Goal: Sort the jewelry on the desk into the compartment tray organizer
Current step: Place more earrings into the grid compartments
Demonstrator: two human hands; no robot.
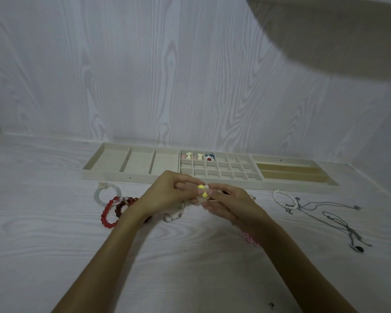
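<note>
A small yellow jewelry piece (pixel 202 191) is pinched between my left hand (pixel 167 193) and my right hand (pixel 230 204), just in front of the beige compartment tray organizer (pixel 131 177). Three small back-row cells of the tray's middle grid hold bow-shaped pieces (pixel 187 156), (pixel 199 156) and a blue-and-red flower piece (pixel 209 157). On the desk lie red bead bracelets (pixel 110 211), a pale bead bracelet (pixel 101 193), a crystal bracelet (pixel 173 216), a pearl bracelet (pixel 282 198) and silver chain necklaces (pixel 332 216).
A pink piece (pixel 251 239) shows from under my right forearm. The tray's three wide left compartments and the long right slots (pixel 287 171) hold nothing. A wood-grain wall stands right behind the tray. A pale slanted surface (pixel 336 35) hangs at the top right.
</note>
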